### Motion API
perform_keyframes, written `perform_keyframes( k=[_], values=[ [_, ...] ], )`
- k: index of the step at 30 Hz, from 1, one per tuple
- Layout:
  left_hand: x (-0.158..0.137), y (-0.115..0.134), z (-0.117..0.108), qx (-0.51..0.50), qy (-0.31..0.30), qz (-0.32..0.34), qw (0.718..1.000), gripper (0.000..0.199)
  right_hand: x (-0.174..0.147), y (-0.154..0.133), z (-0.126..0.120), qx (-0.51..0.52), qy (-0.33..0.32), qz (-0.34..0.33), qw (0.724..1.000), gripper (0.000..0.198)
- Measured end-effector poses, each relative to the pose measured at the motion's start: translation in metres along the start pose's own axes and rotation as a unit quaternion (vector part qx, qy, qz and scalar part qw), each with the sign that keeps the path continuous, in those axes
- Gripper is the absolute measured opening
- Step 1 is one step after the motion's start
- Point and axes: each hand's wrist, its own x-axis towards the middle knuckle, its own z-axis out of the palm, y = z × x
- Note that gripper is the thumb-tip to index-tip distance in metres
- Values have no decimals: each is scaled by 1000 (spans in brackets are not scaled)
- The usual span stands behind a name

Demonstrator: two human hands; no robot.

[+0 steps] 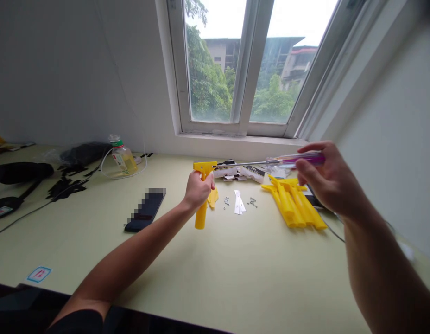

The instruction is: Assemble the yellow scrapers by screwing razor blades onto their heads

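My left hand (197,189) is closed around the neck of a yellow plastic scraper (200,218), held upright with its wide head on top and a thin dark edge along it. My right hand (324,174) grips a screwdriver (291,160) by its clear purple handle. The long metal shaft points left, level, and its tip meets the right side of the scraper's head. Whether the tip sits in a screw is too small to see. Behind my left hand lie flat yellow plates (212,198). Small nuts (226,201), white strips (238,202) and small screws (252,202) lie beside them.
Several yellow scraper handles (294,206) are piled on the right of the table (215,278). A dark phone (145,213) lies left of my hand. Further back stand a bottle of yellow liquid (123,157) and torn packaging (239,171) under the window. Cables cross both sides.
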Motion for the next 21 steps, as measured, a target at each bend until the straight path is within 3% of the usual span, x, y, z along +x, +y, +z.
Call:
perform_keyframes(
  k=[2,6,10,11,14,16,18,21],
  values=[
    [1,0,-1,4,8,0,1000,13,0,0,0,50,-73,-7,996,39],
    [3,0,-2,12,9,23,1000,14,-1,-2,1,-66,33,31,997,27],
    [3,-1,-3,21,10,30,999,12,-1,-1,4,42,-32,-24,998,34],
    [2,-1,-3,23,4,26,999,11,0,0,4,41,-22,-30,998,34],
    [2,-2,-2,21,-4,21,1000,10,0,2,4,-69,49,16,996,24],
    [3,-2,-2,12,3,20,1000,12,0,3,5,-57,7,18,998,28],
    [5,-3,-3,4,14,17,1000,13,0,5,6,24,-65,-5,998,39],
    [8,-5,-4,-1,18,12,1000,14,-1,7,10,22,-26,27,999,32]
  ],
)
